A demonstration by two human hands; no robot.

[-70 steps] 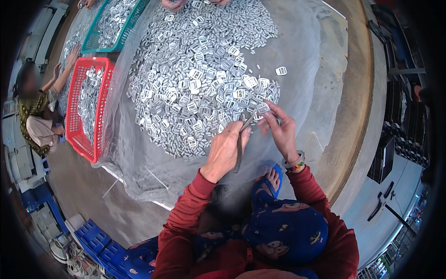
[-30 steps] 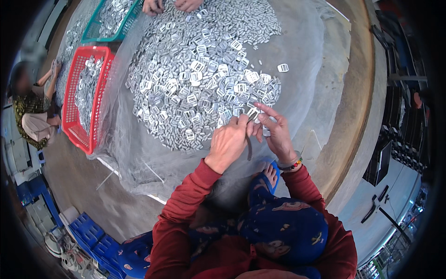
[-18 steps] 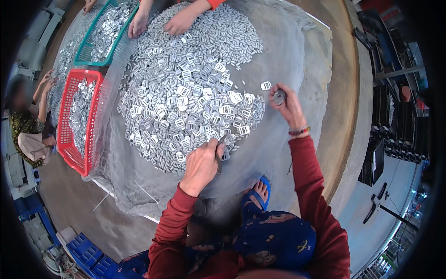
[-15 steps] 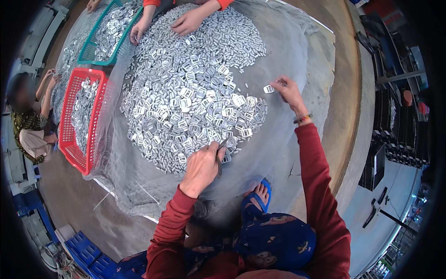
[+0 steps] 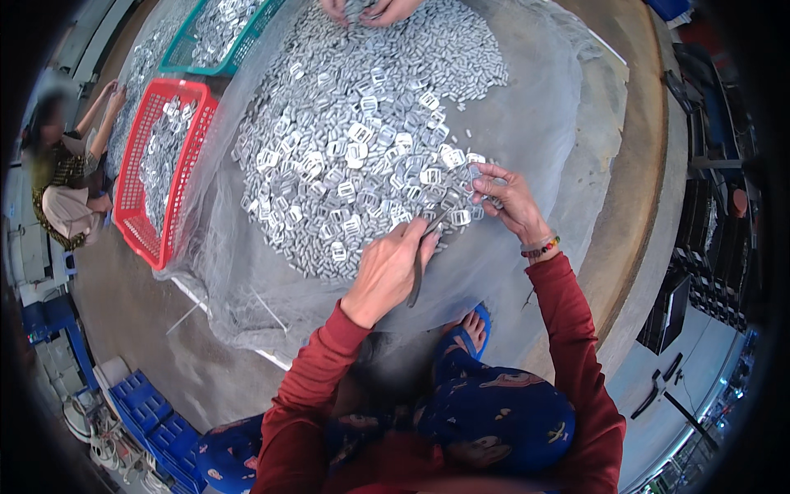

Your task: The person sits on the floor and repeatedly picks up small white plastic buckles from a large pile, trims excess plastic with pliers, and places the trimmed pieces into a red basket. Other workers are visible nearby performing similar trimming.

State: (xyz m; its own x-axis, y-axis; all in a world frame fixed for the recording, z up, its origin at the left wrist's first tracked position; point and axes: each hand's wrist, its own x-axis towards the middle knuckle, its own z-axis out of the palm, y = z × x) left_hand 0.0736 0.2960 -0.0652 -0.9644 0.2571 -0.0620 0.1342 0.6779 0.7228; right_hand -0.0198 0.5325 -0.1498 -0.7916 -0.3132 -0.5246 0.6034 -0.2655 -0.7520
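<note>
A big heap of small silver metal buckles [image 5: 362, 140] lies on a clear plastic sheet [image 5: 535, 123] on the floor. My left hand [image 5: 387, 267] is closed around a thin dark metal tool [image 5: 424, 255] whose tip points into the near edge of the heap. My right hand [image 5: 506, 198] pinches a single buckle at the heap's right edge, a little beyond the tool's tip. Both sleeves are red; a beaded band is on my right wrist.
A red basket [image 5: 132, 206] and a green basket [image 5: 185, 58] with buckles stand at the left. Another person's hands [image 5: 366, 10] work at the heap's far side. A seated person [image 5: 62, 177] is at far left. Blue crates [image 5: 152, 416] sit lower left.
My right hand has come back from its reach to the far right of the heap and is now close to the left hand. The left hand has lifted the tool toward it.
</note>
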